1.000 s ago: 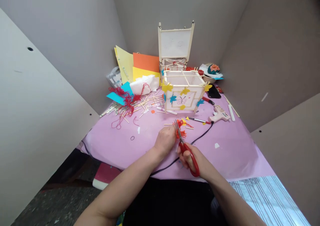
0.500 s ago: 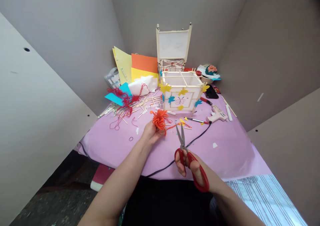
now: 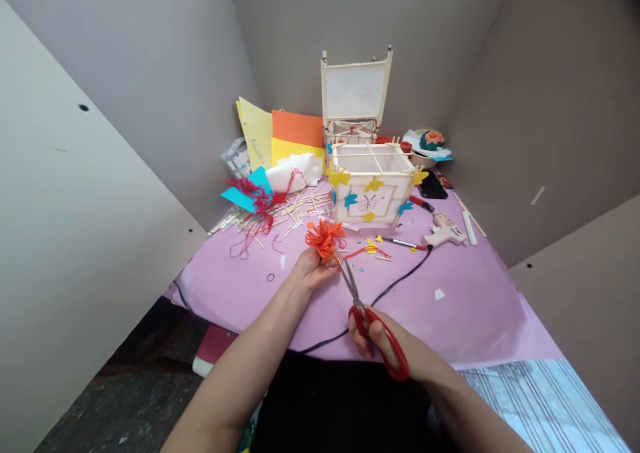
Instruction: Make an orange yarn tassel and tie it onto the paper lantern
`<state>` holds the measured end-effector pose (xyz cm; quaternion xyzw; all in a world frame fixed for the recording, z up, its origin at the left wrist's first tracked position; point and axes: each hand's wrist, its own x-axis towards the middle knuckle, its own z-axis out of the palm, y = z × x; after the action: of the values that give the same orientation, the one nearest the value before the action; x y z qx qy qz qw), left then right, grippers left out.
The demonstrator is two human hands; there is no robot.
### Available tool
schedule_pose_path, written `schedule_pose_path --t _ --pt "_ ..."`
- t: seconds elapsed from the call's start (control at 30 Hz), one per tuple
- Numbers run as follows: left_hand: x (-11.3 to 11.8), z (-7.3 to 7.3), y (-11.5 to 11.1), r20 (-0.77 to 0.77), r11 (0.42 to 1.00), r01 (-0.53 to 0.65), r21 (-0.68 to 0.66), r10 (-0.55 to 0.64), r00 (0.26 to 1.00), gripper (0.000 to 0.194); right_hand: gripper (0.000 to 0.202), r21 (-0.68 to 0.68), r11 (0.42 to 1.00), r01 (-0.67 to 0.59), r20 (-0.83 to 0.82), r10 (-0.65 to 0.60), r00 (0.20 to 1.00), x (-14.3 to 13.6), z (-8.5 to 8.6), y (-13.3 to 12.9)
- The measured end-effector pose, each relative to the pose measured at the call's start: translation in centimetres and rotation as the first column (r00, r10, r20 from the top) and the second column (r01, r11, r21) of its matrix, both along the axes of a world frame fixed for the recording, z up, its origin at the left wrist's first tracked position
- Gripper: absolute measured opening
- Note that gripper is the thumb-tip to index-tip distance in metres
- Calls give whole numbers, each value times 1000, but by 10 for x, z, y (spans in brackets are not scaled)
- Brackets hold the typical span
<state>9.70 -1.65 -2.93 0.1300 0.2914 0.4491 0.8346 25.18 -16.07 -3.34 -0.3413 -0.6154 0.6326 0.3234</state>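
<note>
L hand (image 3: 314,271): we note it pinching base of orange yarn pom-pom (image 3: 325,238), held up over purple tablecloth (image 3: 475,306). R hand (image 3: 377,334): wrapped round handles of red scissors (image 3: 356,299), blades parted, tips nr underside of pom-pom; contact, we can't tell. Beyond: stick-frame box (image 3: 370,189) w/ yellow + blue cutouts (image 3: 374,184); glue gun (image 3: 445,231) to its right, black cord (image 3: 400,281) running twd us.

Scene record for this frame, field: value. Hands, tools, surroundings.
left_hand: left hand holding orange yarn bundle
right_hand: right hand gripping red-handled scissors
blades: parted, tips near the bundle
behind_hands: stick-framed box with yellow and blue cutouts
right_of_box: glue gun
left_of_box: red yarn tangle
surface: pink-covered table
</note>
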Motion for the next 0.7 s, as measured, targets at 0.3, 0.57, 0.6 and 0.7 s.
schedule_pose_path --t 0.3,0.57,0.6,0.7 --pt "2 -7 -7 -52 991 129 -21 -130 990 38 62 2 1000 -20 -7 20 1000 -3 1 8" --pt "7 -8 -9 -64 997 74 23 -72 995 32 61 -14 1000 -14 -60 13 998 -7 -5 8" --pt "7 -8 -10 -77 998 61 34 -58 995 31 62 -17 1000 -7 -74 5 997 -8 -8 8" --pt "8 -8 -11 -112 998 42 56 -35 993 29 63 -12 1000 5 -111 -6 994 -11 -15 10"
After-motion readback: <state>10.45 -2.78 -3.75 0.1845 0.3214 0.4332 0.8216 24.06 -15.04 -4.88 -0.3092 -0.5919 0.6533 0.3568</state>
